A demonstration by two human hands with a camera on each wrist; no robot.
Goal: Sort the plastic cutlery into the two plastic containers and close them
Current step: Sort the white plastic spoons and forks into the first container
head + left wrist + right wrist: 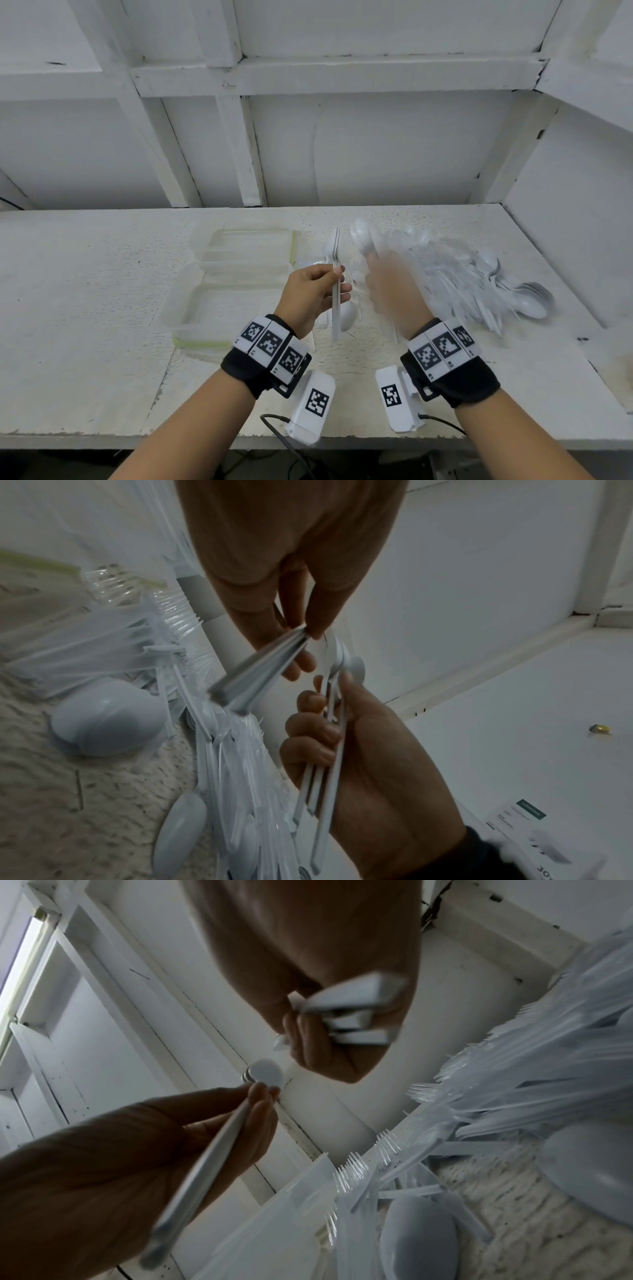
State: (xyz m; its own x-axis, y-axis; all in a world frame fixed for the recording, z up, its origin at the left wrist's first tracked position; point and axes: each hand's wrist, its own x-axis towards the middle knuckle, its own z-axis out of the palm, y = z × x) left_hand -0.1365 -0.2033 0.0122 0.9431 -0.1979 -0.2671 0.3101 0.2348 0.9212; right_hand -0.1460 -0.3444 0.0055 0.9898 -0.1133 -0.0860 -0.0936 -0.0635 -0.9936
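Spoons (335,244) gripped upright in left hand (310,294); right hand (390,291) blurred, clutching more spoons (363,236); clear forks barely discernible in pile (479,277).

Left hand (315,291) and right hand (394,291) raised, each grip curled closed

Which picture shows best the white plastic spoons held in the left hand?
The left wrist view: the white plastic spoons fill its middle, handles gripped in the left hand. The head view shows them small and edge-on. The right wrist view shows blurred handles and one bowl.
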